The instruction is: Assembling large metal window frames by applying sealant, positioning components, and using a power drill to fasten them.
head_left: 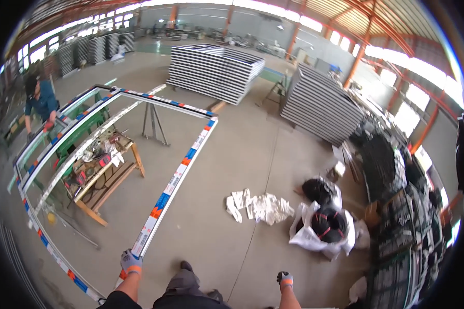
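Note:
A large rectangular window frame (pixel 176 177), covered in strips of white, blue and orange film, spans the left half of the head view. My left hand (pixel 131 262), in a grey glove with an orange cuff, is closed round its near right side. My right hand (pixel 285 279), gloved alike, hangs over the floor well apart from the frame. Its fingers are curled in, and whatever they may hold is hidden. Under the frame stands a wooden work table (pixel 95 177) with tools and rags on it. A dark trestle (pixel 152 126) stands beneath the far side.
At the far left a person (pixel 42 105) in blue stands by the frame. Stacked frames (pixel 211 69) and another stack (pixel 317 105) stand behind. White scraps (pixel 265 207), a sack with a black coil (pixel 329 225) and dark bundled profiles (pixel 397 226) lie to the right.

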`<act>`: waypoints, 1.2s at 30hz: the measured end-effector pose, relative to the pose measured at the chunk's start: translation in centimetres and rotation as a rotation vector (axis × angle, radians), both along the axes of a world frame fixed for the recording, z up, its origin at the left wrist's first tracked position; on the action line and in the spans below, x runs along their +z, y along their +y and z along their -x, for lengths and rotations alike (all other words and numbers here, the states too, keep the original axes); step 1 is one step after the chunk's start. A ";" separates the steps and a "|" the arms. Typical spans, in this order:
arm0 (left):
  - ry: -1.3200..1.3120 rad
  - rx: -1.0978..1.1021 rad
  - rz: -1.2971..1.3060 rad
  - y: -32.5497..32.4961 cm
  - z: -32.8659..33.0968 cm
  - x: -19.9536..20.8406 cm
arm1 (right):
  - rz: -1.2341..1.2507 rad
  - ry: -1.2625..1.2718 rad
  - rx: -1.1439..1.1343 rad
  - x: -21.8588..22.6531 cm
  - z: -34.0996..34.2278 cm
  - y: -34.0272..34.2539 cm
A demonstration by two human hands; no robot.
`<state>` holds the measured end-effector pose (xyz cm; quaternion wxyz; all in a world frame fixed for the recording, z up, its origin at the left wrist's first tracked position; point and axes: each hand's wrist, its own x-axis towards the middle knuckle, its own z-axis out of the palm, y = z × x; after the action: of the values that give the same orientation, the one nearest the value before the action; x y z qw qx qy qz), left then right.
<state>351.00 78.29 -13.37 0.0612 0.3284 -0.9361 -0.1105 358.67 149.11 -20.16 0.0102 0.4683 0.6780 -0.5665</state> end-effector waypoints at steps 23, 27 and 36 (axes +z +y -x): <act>-0.152 0.070 -0.107 1.6 1.2 1.7 | -0.913 0.619 1.153 11.9 57.1 -39.4; -0.312 0.109 -0.165 1.8 4.4 5.3 | -0.945 0.725 1.307 14.4 64.6 -44.8; -0.664 0.350 -0.125 2.2 3.4 0.4 | -1.230 0.412 2.004 12.2 72.0 -48.1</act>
<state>347.63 80.49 -12.97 -0.2478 0.5044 -0.8260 -0.0428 286.69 101.00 -7.93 0.1128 -0.4427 0.8882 0.0490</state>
